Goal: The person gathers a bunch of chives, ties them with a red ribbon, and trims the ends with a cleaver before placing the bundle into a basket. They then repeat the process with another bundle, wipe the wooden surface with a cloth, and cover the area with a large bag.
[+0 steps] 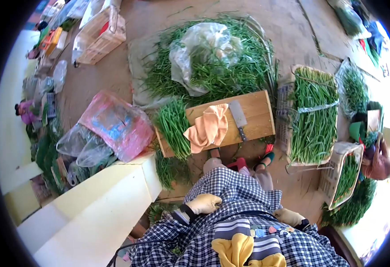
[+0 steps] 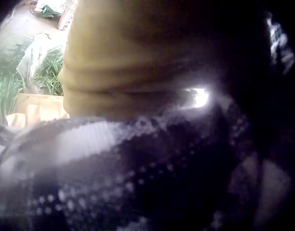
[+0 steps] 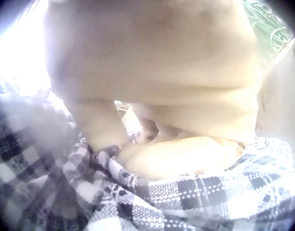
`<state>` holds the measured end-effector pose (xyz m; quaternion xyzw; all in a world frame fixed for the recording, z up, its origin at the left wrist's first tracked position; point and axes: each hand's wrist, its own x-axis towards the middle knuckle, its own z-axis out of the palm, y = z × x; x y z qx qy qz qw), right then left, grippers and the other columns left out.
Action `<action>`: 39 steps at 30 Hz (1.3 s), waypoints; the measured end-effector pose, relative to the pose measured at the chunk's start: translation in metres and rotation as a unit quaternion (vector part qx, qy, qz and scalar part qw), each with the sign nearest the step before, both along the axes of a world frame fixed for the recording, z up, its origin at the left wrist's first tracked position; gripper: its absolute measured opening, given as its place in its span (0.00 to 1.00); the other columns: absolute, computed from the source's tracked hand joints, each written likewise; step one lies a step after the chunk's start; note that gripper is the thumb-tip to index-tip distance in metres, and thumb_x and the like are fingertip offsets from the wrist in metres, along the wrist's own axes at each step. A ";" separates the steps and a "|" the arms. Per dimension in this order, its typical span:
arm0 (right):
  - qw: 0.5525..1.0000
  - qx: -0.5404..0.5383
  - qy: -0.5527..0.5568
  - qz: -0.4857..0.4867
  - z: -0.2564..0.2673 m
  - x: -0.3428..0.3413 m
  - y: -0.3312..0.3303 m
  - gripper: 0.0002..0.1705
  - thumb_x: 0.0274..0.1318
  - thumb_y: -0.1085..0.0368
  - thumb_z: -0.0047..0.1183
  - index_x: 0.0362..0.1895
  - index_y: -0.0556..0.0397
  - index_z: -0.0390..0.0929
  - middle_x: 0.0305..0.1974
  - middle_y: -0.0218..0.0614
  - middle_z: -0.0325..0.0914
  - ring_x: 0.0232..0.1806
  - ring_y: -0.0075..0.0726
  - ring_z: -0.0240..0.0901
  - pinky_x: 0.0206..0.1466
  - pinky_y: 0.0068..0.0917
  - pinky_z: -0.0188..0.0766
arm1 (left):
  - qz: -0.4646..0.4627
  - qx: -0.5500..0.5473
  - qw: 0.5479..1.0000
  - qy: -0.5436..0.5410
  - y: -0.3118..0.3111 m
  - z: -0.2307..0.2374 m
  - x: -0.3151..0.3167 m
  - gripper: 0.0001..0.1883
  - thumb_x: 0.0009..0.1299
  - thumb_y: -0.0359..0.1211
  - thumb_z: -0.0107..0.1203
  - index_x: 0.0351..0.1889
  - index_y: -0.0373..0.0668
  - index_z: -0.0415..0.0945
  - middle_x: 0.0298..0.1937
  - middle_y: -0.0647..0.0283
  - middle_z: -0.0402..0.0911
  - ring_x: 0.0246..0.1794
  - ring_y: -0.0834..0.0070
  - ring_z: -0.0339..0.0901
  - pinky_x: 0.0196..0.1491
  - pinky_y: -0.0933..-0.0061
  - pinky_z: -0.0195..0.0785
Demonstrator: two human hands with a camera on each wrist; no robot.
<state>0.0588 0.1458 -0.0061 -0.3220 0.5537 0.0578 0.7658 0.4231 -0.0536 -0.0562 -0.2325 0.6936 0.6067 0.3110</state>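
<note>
Both hands wear pale yellow gloves and lie at a black-and-white checked garment (image 1: 230, 187) over the lap. My left hand (image 1: 204, 204) rests on it with fingers curled inward; the fingertips are hidden, and I cannot tell whether they hold the cloth. In the left wrist view, the glove (image 2: 113, 57) is close against dark checked fabric. My right hand (image 1: 289, 217) is at the garment's right side. The right wrist view shows its thumb (image 3: 181, 156) and bent fingers, with a bunched fold of the checked cloth pinched at the fingertips.
Ahead lies a wooden board (image 1: 259, 113) bearing a cleaver (image 1: 238, 115), an orange cloth (image 1: 209, 127) and green stalks (image 1: 175, 127). Behind it is a heap of greens (image 1: 159, 66) with clear plastic (image 1: 195, 49). A filled crate (image 1: 284, 111) stands right; a pink plastic bundle (image 1: 115, 124) lies left, by a low wall (image 1: 101, 200).
</note>
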 end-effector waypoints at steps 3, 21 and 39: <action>0.999 0.016 0.000 0.030 -0.003 0.003 0.000 0.15 0.62 0.63 0.57 0.50 0.57 0.82 0.40 0.35 0.85 0.40 0.31 0.77 0.46 0.30 0.74 | -0.024 0.018 1.000 0.001 -0.002 -0.012 0.008 0.17 0.69 0.33 0.51 0.54 0.43 0.80 0.48 0.49 0.85 0.49 0.50 0.82 0.52 0.55 0.75; 0.939 -0.044 -0.288 0.182 -0.117 0.015 -0.080 0.16 0.65 0.63 0.49 0.52 0.55 0.79 0.40 0.50 0.81 0.44 0.52 0.79 0.52 0.39 0.75 | 0.034 0.117 0.990 0.068 0.015 -0.074 0.062 0.16 0.73 0.44 0.48 0.46 0.47 0.82 0.40 0.54 0.86 0.41 0.57 0.84 0.46 0.58 0.73; 0.913 -0.224 0.046 0.337 -0.446 0.172 -0.131 0.15 0.55 0.57 0.55 0.42 0.51 0.81 0.38 0.47 0.85 0.42 0.56 0.83 0.45 0.51 0.78 | 0.242 0.100 0.964 0.038 0.017 -0.239 -0.088 0.14 0.73 0.44 0.55 0.39 0.44 0.80 0.34 0.56 0.84 0.36 0.54 0.82 0.39 0.55 0.74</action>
